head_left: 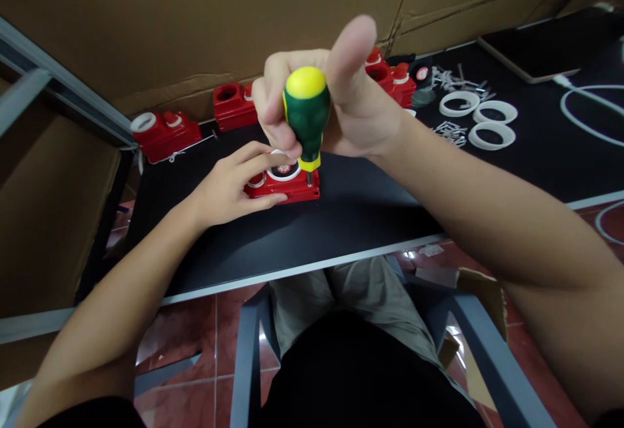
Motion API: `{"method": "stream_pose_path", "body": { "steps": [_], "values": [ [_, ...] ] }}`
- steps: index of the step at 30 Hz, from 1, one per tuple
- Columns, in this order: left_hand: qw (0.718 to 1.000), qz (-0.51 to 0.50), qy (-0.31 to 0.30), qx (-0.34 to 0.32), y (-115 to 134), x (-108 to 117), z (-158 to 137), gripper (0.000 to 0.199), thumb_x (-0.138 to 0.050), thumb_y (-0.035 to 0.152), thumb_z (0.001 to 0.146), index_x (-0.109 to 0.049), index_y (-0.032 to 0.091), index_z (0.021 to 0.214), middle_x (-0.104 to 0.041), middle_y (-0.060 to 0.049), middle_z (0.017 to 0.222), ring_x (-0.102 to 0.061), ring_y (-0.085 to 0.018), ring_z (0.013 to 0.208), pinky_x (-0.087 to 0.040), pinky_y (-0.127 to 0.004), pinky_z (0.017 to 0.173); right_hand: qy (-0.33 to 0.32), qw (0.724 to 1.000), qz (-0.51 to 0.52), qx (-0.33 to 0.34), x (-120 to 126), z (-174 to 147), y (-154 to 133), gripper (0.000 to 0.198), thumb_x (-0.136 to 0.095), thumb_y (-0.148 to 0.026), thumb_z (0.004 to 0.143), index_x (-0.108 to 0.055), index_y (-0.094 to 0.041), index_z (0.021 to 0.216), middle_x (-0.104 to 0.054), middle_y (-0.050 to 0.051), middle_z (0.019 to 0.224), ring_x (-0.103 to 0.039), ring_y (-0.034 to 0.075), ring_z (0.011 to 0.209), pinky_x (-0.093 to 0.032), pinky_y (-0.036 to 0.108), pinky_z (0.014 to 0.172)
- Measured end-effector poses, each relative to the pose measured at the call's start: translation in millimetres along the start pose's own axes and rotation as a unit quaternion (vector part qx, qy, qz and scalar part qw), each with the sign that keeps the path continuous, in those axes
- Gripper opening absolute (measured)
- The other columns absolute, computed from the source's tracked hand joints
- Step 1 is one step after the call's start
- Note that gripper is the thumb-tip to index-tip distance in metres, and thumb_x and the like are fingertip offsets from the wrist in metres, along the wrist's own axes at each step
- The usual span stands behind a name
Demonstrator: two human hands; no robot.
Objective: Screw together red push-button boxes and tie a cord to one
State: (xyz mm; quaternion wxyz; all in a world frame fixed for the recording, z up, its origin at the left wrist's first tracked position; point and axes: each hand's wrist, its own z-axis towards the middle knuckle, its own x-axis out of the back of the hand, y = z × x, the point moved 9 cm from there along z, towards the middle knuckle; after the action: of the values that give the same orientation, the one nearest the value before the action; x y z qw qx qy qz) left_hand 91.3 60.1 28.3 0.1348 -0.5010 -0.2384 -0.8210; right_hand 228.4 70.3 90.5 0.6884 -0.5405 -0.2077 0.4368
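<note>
On the black table, my left hand holds a red plastic housing, thumb along its front side and fingers over its top. A white ring with a dark centre sits in that housing. My right hand grips a stubby green and yellow screwdriver with its fingers, while the thumb is raised off the handle. The screwdriver stands upright with its shaft at the right end of the housing. Whether the tip sits in a screw is too small to tell.
Other red housings stand along the cardboard wall at the back. To the right lie several white rings, piles of screws, a dark tablet-like device and a white cable. A metal frame rises at left.
</note>
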Motion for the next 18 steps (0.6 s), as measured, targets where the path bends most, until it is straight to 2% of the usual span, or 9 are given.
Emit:
{"method": "stream_pose_path", "body": {
  "steps": [2, 4, 6, 9, 11, 13, 18],
  "values": [
    [1.0, 0.0, 0.005, -0.013, 2.7, 1.1, 0.5, 0.062, -0.078, 0.072, 0.119, -0.081, 0.028, 0.163, -0.083, -0.012, 0.144, -0.082, -0.028, 0.119, -0.071, -0.036, 0.105, 0.005, 0.999, -0.003, 0.045, -0.4, 1.3, -7.1, 0.059, -0.102, -0.061, 0.097, -0.061, -0.019, 0.091, -0.071, -0.001, 0.085, -0.062, 0.01, 0.068, -0.056, 0.024, 0.066],
    [1.0, 0.0, 0.009, -0.026, 4.7, 2.0, 0.8, 0.061, -0.078, 0.07, 0.12, -0.079, 0.028, 0.165, -0.082, -0.012, 0.145, -0.082, -0.027, 0.119, -0.07, -0.034, 0.104, 0.016, 0.997, 0.0, 0.07, 0.9, 1.9, -11.4, 0.07, -0.114, -0.064, 0.079, -0.06, -0.02, 0.087, -0.071, -0.002, 0.083, -0.063, 0.011, 0.068, -0.053, 0.025, 0.064],
    [0.999, 0.005, 0.01, -0.033, 5.0, 2.0, 0.6, 0.062, -0.078, 0.069, 0.12, -0.078, 0.028, 0.167, -0.082, -0.012, 0.144, -0.082, -0.026, 0.119, -0.07, -0.033, 0.104, 0.027, 0.997, 0.009, 0.068, 3.4, 2.3, -11.0, 0.073, -0.116, -0.065, 0.073, -0.06, -0.02, 0.087, -0.07, -0.002, 0.083, -0.063, 0.011, 0.068, -0.053, 0.025, 0.063],
    [0.999, 0.009, 0.012, -0.032, 2.8, 1.9, -0.7, 0.064, -0.078, 0.07, 0.12, -0.078, 0.027, 0.167, -0.083, -0.012, 0.144, -0.084, -0.027, 0.12, -0.071, -0.034, 0.106, 0.01, 0.997, 0.008, 0.074, 1.8, 1.6, -12.0, 0.064, -0.105, -0.068, 0.091, -0.064, -0.019, 0.091, -0.07, -0.002, 0.085, -0.063, 0.011, 0.069, -0.055, 0.027, 0.065],
    [0.999, 0.01, 0.016, -0.034, 2.0, 2.0, -1.8, 0.063, -0.078, 0.07, 0.12, -0.079, 0.025, 0.165, -0.084, -0.012, 0.146, -0.085, -0.028, 0.123, -0.071, -0.036, 0.11, -0.019, 0.997, -0.001, 0.076, -3.3, 0.3, -12.3, 0.058, -0.086, -0.071, 0.109, -0.066, -0.018, 0.097, -0.068, -0.001, 0.086, -0.063, 0.011, 0.072, -0.056, 0.026, 0.067],
    [0.999, 0.012, 0.021, -0.041, 2.4, 2.0, -2.4, 0.062, -0.079, 0.068, 0.12, -0.078, 0.025, 0.165, -0.084, -0.013, 0.149, -0.085, -0.029, 0.128, -0.071, -0.038, 0.116, -0.036, 0.997, -0.011, 0.064, -7.9, -0.7, -10.1, 0.059, -0.068, -0.073, 0.119, -0.064, -0.018, 0.1, -0.067, -0.001, 0.086, -0.063, 0.011, 0.076, -0.057, 0.023, 0.071],
    [0.998, -0.002, 0.028, -0.051, 6.2, 2.3, -1.0, 0.061, -0.08, 0.064, 0.121, -0.078, 0.024, 0.166, -0.084, -0.013, 0.152, -0.086, -0.031, 0.136, -0.07, -0.038, 0.122, -0.041, 0.999, -0.011, 0.033, -12.9, -1.6, -6.3, 0.067, -0.05, -0.077, 0.125, -0.058, -0.018, 0.095, -0.064, 0.001, 0.085, -0.063, 0.01, 0.083, -0.057, 0.017, 0.074]
  ]
}}
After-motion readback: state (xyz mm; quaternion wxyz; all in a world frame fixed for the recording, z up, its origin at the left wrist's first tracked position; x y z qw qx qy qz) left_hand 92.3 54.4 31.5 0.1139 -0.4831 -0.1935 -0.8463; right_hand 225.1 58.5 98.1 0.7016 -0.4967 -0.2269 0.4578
